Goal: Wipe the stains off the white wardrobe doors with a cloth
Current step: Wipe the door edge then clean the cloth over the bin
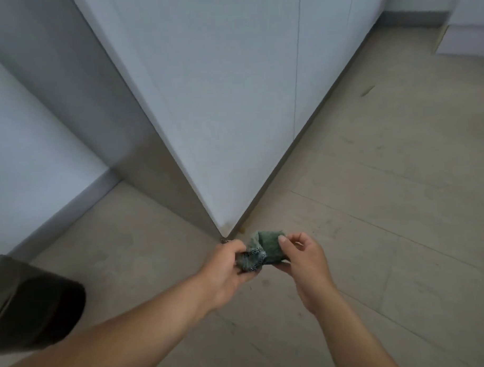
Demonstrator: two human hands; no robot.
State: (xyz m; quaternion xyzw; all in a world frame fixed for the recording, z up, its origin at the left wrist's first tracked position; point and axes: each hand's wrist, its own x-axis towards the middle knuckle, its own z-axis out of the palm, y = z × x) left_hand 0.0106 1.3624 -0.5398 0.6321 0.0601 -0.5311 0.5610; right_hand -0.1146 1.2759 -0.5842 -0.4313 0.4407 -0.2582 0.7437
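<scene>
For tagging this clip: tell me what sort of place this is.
Likely a room in a home, perhaps a bedroom: tall white flat-panel wardrobe doors come down to a beige tiled floor, with a grey skirting board further back.

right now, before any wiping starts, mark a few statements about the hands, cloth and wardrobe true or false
1. Both the left hand and the right hand hold the green cloth. True.
2. A yellowish mark shows near the bottom corner of the wardrobe door. True.
3. The green cloth is pressed flat against the wardrobe door. False: it is bunched between the hands, off the door.
4. The wardrobe doors stand open. False: they are shut, with only a thin seam between them.
</scene>
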